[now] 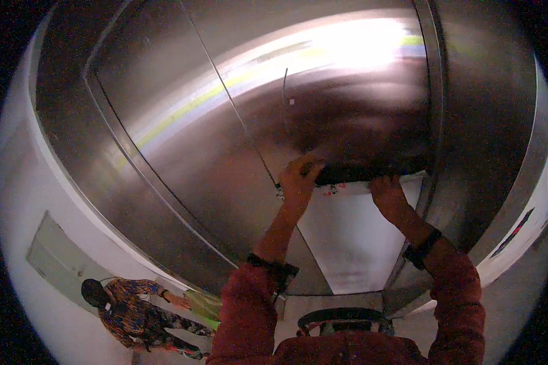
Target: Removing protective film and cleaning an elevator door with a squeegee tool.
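Stainless-steel elevator-like doors (237, 150) stand before me, with a narrow seam running down them. Low on the right-hand door is a pale, smooth sheet or panel (356, 237) with an uneven upper edge and small red marks. A dark band (351, 172), a gap or a strip, lies just above that edge. My left hand (300, 175) is at the band's left end, fingers bent; whether it grips anything is unclear. My right hand (386, 188) has its fingers curled on the pale panel's upper edge, near the right side. Dark bands circle both wrists.
A metal door frame (434, 91) borders the right side. At lower left a person (132, 305) stands by a white wall (16, 182) with a pale grey hatch or door (57, 255). A black curved strap or handle (345, 315) is close to my body.
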The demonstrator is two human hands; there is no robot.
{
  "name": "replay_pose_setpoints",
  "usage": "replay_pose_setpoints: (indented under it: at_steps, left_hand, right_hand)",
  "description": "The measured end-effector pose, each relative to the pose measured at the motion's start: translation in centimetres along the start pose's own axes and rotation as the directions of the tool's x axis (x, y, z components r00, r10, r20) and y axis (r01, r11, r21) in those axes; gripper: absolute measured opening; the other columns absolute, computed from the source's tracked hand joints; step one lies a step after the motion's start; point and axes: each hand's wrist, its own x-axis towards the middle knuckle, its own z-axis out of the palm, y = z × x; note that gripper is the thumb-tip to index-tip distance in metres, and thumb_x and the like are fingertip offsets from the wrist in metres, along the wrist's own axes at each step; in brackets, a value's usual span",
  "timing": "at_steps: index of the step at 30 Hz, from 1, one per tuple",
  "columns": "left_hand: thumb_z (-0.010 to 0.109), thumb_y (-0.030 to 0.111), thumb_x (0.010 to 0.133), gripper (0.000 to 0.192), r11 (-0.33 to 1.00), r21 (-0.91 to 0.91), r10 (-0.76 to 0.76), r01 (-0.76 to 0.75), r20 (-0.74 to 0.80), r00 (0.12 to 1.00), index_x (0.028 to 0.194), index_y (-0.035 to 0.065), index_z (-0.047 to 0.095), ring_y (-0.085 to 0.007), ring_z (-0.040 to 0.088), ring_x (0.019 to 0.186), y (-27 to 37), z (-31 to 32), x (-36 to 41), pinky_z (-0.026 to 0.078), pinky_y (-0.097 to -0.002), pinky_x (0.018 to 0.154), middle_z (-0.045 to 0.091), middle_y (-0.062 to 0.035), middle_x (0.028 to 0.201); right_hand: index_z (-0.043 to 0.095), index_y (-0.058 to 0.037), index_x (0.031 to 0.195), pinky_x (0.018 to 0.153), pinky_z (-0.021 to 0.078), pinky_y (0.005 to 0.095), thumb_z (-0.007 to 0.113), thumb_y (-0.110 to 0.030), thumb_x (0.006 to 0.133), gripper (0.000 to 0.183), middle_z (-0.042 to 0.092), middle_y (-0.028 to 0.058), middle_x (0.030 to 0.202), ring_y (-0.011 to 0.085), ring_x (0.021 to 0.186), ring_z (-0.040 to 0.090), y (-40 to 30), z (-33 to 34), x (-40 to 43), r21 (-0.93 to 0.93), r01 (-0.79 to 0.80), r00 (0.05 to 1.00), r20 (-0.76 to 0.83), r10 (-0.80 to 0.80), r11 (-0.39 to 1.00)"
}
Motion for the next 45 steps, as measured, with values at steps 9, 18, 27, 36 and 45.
replay_pose_setpoints:
  at_steps: [9, 18, 27, 36, 45]
  left_hand:
    - [0.072, 0.019, 0.077, 0.026, 0.936, -0.352, -0.145, 0.028, -0.311, 0.939, 0.068, 0.0042, 0.054, -0.0092, 0.045, 0.058, 3.9, -3.5, 5.6, 0.036, -0.0267, 0.050, 0.048, -0.0003, 0.060]
    - [0.073, 0.009, 0.071, 0.030, 0.784, -0.618, -0.293, 0.056, -0.289, 0.912, 0.065, 0.0114, 0.044, -0.0115, 0.047, 0.045, 4.9, -3.1, 6.9, 0.036, -0.0274, 0.039, 0.050, -0.0016, 0.058]
    - [0.070, 0.010, 0.075, 0.026, 0.741, -0.672, -0.263, 0.020, -0.263, 0.928, 0.073, 0.0106, 0.044, -0.0157, 0.055, 0.047, 6.5, -4.2, 4.2, 0.040, -0.0290, 0.037, 0.055, -0.0061, 0.060]
    - [0.066, 0.012, 0.078, 0.012, 0.992, -0.117, 0.007, -0.037, -0.247, 0.969, 0.081, 0.0038, 0.058, -0.0213, 0.060, 0.058, 10.3, -5.8, 1.5, 0.048, -0.0304, 0.051, 0.061, -0.0091, 0.069]
    - [0.070, 0.034, 0.071, 0.037, 0.629, 0.574, 0.745, -0.525, -0.251, 0.618, 0.095, 0.0058, 0.066, -0.0325, 0.060, 0.091, 6.0, -3.1, -9.3, 0.047, -0.0439, 0.079, 0.065, -0.0131, 0.095]
  right_hand:
    - [0.060, -0.0034, 0.099, 0.084, 0.0428, 0.0497, 0.056, -0.013, 0.073, 0.027, 0.057, 0.0115, 0.093, 0.0260, 0.092, 0.053, -0.9, 0.7, -2.6, 0.115, -0.002, 0.993, -0.120, 0.016, 0.993]
    - [0.060, -0.0023, 0.095, 0.089, 0.0407, 0.0487, 0.057, -0.012, 0.072, 0.025, 0.057, 0.0124, 0.089, 0.0279, 0.089, 0.053, 0.3, -3.4, -4.8, 0.106, -0.043, 0.948, -0.309, 0.074, 0.993]
    - [0.060, -0.0023, 0.094, 0.089, 0.0402, 0.0489, 0.057, -0.012, 0.070, 0.026, 0.057, 0.0126, 0.087, 0.0278, 0.089, 0.053, 0.2, -4.7, -5.2, 0.184, -0.053, 0.990, -0.121, 0.076, 0.982]
    - [0.060, -0.0058, 0.100, 0.088, 0.0423, 0.0437, 0.055, -0.012, 0.077, 0.024, 0.059, 0.0110, 0.095, 0.0258, 0.091, 0.055, 0.8, -6.5, -7.7, 0.025, -0.112, 0.991, -0.074, 0.113, 0.993]
    - [0.059, -0.0052, 0.100, 0.083, 0.0465, 0.0418, 0.051, -0.009, 0.080, 0.022, 0.060, 0.0124, 0.096, 0.0281, 0.091, 0.057, 2.9, -8.3, -5.3, -0.029, -0.076, 0.967, -0.246, 0.067, 0.997]
